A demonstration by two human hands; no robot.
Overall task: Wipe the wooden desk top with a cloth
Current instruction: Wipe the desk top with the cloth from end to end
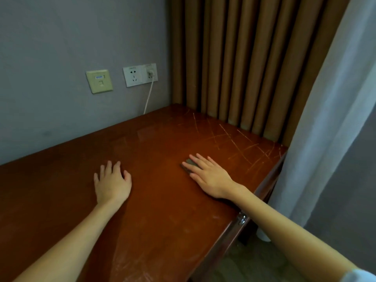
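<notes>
Writing: beige wall plate [99, 81] above desk's far edge has a blue sticker [99, 77], txt too blurred to read. White double outlet [140, 74] next to it has small print along its top, also unreadable. White charger plug [150, 73] sits in the outlet's R socket; its cable [148, 98] drops down behind desk's far edge.

Wooden desk [162, 200] is reddish-brown and glossy, w/ pale scratches [234, 139] over its far R corner. Cloth [191, 162] is small and dark, lying flat on desk top, R of desk centre, mostly hidden under fingers.

Right hand [209, 178]: palm down, fingers straight and slightly spread, pressing on cloth, no grasp. Left hand [113, 184]: rests palm down on desk top near centre, fingers loosely bent, holding nothing, well apart from cloth.

Brown curtain [244, 68] hangs behind desk's far R side, white curtain [329, 129] beside desk's R edge. Metal fitting [242, 218] on desk's R edge.
</notes>
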